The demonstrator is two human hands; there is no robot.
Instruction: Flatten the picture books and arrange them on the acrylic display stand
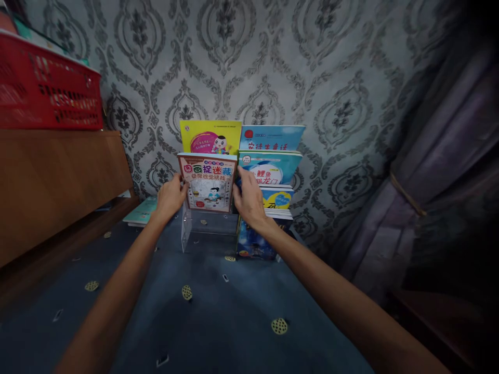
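A brown-bordered picture book stands upright in the left column of a clear tiered book rack. My left hand is closed on its left edge, and my right hand grips its right edge. Behind it rises a yellow book. The right column holds a blue book at the back, a teal book in front of it, then a yellow-and-blue book. Lowest there is a dark blue book, partly hidden by my right wrist.
Patterned dark blue cloth covers the surface. A pale green book lies at the left beside a wooden cabinet. On that cabinet sits a red plastic basket. Patterned wallpaper is behind the rack, and a tied curtain hangs at the right.
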